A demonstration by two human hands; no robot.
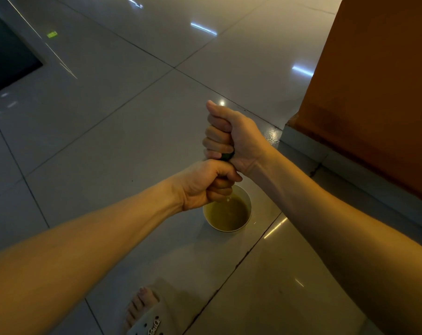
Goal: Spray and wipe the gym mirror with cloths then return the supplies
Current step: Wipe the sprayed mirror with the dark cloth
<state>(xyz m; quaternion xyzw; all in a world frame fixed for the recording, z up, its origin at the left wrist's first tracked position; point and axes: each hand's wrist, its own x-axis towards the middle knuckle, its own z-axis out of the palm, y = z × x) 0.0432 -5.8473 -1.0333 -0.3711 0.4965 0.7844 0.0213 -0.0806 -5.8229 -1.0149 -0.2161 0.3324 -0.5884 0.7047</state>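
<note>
Dim room, weak warm yellow light. Shiny floor (103, 146) throws back small white glare streaks and dots from lamps above. Orange wall (374, 93) dull and flat. Top left corner very dark. Middle sharp. Arms look big and stretched at bottom edge. Cloth (227, 156) between left hand (205, 187) and right hand (231, 134) too dark to see well.

Dark green cloth (227, 156), barely a sliver showing, squeezed between two stacked fists: right hand (229, 134) on top, left hand (205, 187) below, both clenched round it. Directly underneath, a pale round bowl (229, 229) stands upright on the tiled floor (108, 141), near its right edge, holding murky yellow-green water (225, 213).
</note>
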